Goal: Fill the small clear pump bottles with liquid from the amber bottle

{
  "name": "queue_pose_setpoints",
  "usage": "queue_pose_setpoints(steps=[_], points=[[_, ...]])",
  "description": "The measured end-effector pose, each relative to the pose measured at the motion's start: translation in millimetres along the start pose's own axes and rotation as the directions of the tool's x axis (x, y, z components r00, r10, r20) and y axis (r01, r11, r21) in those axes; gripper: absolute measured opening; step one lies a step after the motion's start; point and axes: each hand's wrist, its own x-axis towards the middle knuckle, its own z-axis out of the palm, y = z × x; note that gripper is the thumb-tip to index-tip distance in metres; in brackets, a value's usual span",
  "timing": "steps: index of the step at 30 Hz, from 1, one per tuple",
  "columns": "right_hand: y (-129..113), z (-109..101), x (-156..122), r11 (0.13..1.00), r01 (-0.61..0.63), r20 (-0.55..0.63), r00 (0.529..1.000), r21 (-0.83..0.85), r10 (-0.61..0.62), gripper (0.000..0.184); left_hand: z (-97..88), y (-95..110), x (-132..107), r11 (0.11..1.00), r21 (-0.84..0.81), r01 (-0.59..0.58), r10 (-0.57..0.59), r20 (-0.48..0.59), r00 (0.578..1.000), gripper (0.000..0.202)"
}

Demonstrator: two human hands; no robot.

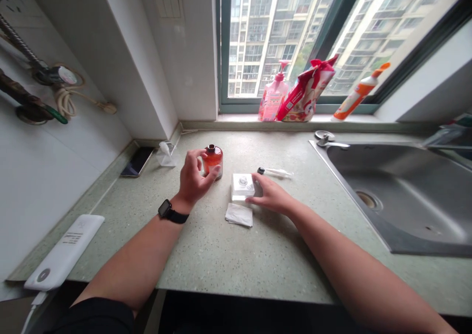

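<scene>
Left hand (193, 177) grips orange bottle (213, 159) | right hand (271, 196) open, touching white box (242, 185)

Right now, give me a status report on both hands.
Left hand grips orange bottle, upright. Right hand touches clear box. Folded paper lies nearby.

Left hand (193, 177) hides the left side of the orange bottle (214, 158); right hand (271, 196) covers one corner of the white box (241, 185); sink (405, 196) runs off the right edge.
</scene>
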Motion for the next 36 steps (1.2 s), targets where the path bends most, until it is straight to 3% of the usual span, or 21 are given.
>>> queue_pose_setpoints(steps=[2, 4, 9, 12, 16, 25, 30, 36], points=[[0, 0, 0, 1.0, -0.011, -0.009, 1.0, -0.013, 0.011, 0.067, 1.8, -11, 2, 0.997, -0.003, 0.075, -0.075, -0.058, 0.995, 0.06], [0, -1, 1, 1.0, -0.008, -0.02, 1.0, -0.008, 0.008, 0.066, 5.8, -20, 1, 0.989, -0.014, 0.148, -0.149, -0.049, 0.988, 0.072], [-1, -1, 2, 0.996, 0.05, -0.061, 0.997, 0.077, -0.046, 0.059, 18.9, -28, -6, 0.957, -0.045, 0.287, -0.278, 0.144, 0.95, 0.091], [0, -1, 4, 0.985, 0.084, -0.11, 0.992, 0.149, -0.068, 0.061, 23.2, -26, -9, 0.931, -0.079, 0.357, -0.335, 0.213, 0.918, 0.087], [3, -1, 6, 0.957, 0.109, -0.214, 0.976, 0.269, -0.051, 0.06, 22.6, -23, -8, 0.901, -0.106, 0.42, -0.39, 0.227, 0.893, 0.073], [2, -16, 8, 0.926, 0.152, -0.472, 0.881, 0.346, 0.031, 0.072, 22.3, -18, -8, 0.931, -0.073, 0.359, -0.324, 0.29, 0.9, 0.074], [-4, -53, 13, 0.938, 0.216, -0.564, 0.825, 0.272, -0.026, 0.073, 24.2, -17, -11, 0.962, -0.041, 0.269, -0.245, 0.305, 0.92, 0.073], [-31, -103, 32, 0.915, 0.283, -0.573, 0.816, 0.287, -0.073, 0.074, 23.3, -13, -12, 0.978, -0.044, 0.206, -0.182, 0.315, 0.932, 0.076]])
